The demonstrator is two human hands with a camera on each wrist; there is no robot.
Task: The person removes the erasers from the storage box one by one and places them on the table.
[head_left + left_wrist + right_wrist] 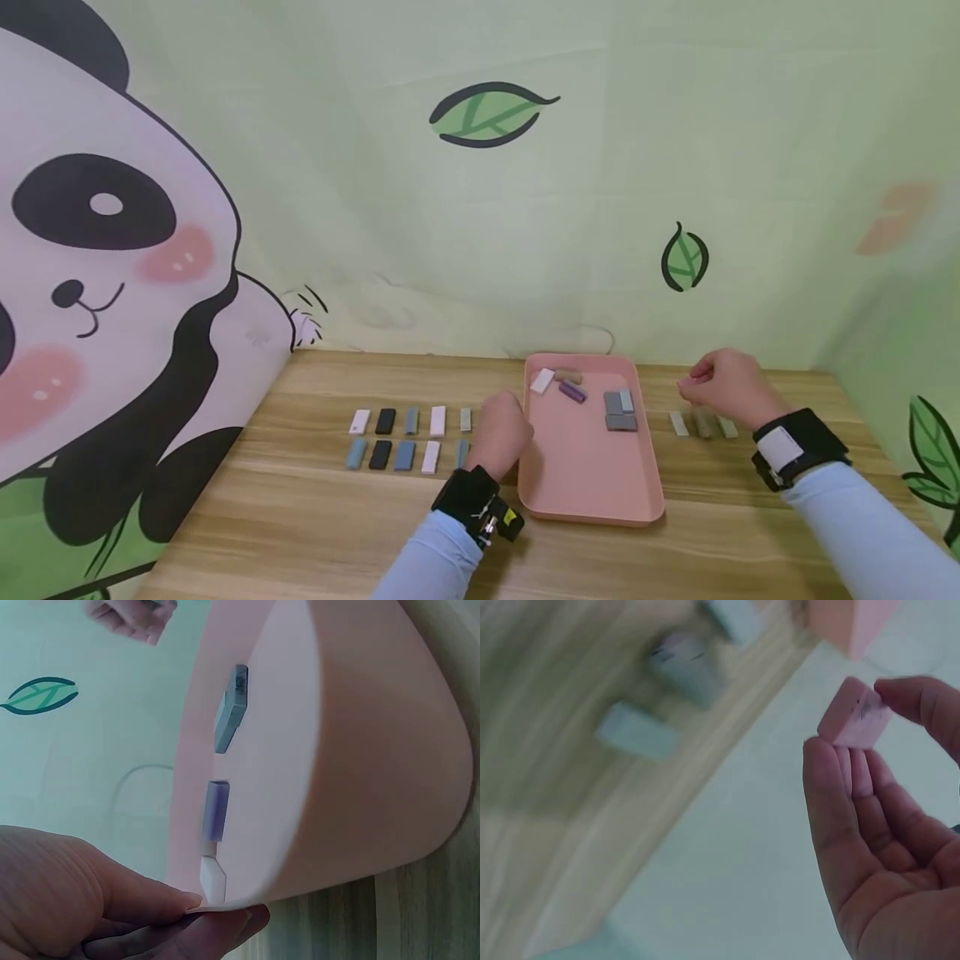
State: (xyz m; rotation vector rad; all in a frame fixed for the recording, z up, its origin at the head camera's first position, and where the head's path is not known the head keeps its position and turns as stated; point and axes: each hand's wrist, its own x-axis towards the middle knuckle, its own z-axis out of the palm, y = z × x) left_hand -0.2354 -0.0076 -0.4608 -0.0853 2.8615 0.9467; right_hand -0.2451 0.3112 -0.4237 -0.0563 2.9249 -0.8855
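Observation:
A pink tray [592, 510] lies on the wooden table [300, 508]. In it are a white block [542, 381], a brown block [568, 377], a purple block [572, 392] and a few grey blocks [620, 411]. My left hand [501, 433] is curled at the tray's left rim. In the left wrist view its thumb and fingertips [225, 930] pinch that rim [247, 900]. My right hand [708, 379] hovers above the table right of the tray. It pinches a small pink block [853, 714] between thumb and fingers.
Two rows of small white, black, blue and grey blocks [405, 433] lie left of the tray. Three pale blocks [703, 423] lie in a row to its right, under my right hand. A panda-and-leaf backdrop [112, 250] closes off the back and sides.

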